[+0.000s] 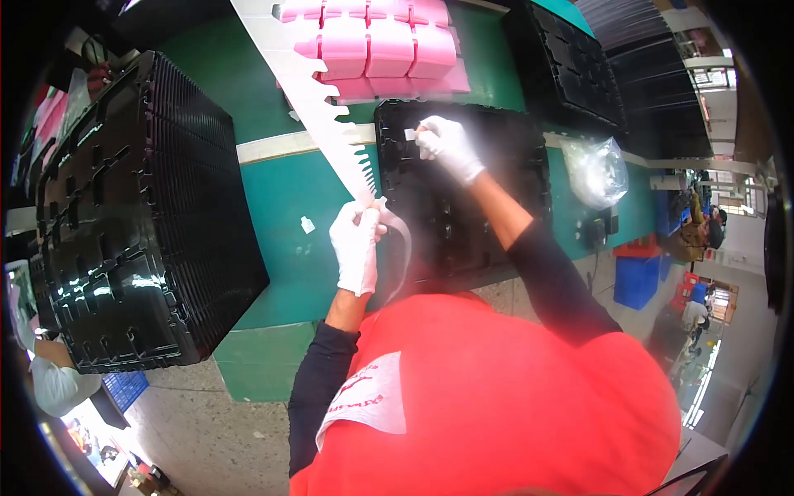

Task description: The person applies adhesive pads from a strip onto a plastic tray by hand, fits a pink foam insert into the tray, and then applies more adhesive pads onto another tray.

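My left hand (357, 240), in a white glove, is closed on a long white strip (318, 107) with notched tabs along one edge. The strip runs from the top of the view down to my fingers, and its tail curls below them. My right hand (447, 147), also gloved, pinches a small white piece (410, 134) above a black molded tray (463, 223). This tray lies in front of my body on the green table (285, 190). A small white piece (308, 225) rests on the table to the left of my left hand.
A tall stack of black trays (157, 223) stands at the left. Pink foam blocks (372, 50) lie at the far side. More black trays (571, 66) are at the upper right, near a clear plastic bag (597, 174). A blue bin (635, 283) stands beyond.
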Demonstrator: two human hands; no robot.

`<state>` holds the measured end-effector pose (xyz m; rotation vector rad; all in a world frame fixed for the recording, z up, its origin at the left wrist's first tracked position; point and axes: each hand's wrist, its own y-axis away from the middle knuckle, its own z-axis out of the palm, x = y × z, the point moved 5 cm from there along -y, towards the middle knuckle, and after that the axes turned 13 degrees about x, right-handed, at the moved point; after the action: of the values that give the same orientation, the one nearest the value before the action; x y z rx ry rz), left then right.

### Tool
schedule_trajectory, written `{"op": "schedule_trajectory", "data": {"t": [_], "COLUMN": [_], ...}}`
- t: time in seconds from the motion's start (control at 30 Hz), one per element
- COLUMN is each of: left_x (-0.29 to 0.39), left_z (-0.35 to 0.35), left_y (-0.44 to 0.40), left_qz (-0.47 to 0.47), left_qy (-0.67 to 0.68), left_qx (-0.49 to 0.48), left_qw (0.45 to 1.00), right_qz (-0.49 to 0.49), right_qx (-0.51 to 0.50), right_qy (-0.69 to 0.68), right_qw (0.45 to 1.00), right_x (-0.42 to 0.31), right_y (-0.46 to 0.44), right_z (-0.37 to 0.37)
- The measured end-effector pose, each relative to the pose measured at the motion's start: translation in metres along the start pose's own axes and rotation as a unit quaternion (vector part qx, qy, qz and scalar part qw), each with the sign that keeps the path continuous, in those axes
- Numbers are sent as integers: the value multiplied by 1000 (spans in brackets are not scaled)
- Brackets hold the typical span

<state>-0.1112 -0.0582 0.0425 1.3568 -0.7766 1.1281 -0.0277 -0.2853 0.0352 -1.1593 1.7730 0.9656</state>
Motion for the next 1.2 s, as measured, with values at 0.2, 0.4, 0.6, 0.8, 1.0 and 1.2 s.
{"op": "schedule_trajectory", "data": {"t": [0.2, 0.4, 0.6, 0.8, 1.0, 1.2], "left_x": [7, 10, -3, 16, 37, 37], "left_z": [5, 22, 49, 96, 155, 201], "left_y": [-7, -13, -19, -6, 5, 8], "left_qz": [-18, -81, -123, -73, -25, 66], "left_qy": [12, 83, 128, 44, -30, -91], "left_qx": [-24, -44, -122, -133, -164, -178], "left_qw": [999, 992, 976, 987, 986, 978], "right_qz": [115, 130, 218, 191, 135, 151], "right_qx": [3, -37, -143, -182, -151, -130], "right_qy": [-316, -402, -472, -545, -577, -484], "right_qw": [942, 906, 842, 796, 791, 852], "right_x": [1, -19, -9, -19, -2, 17], "right_y": [20, 46, 68, 87, 82, 74], "right_z": [-17, -14, -28, -75, -132, -171]}}
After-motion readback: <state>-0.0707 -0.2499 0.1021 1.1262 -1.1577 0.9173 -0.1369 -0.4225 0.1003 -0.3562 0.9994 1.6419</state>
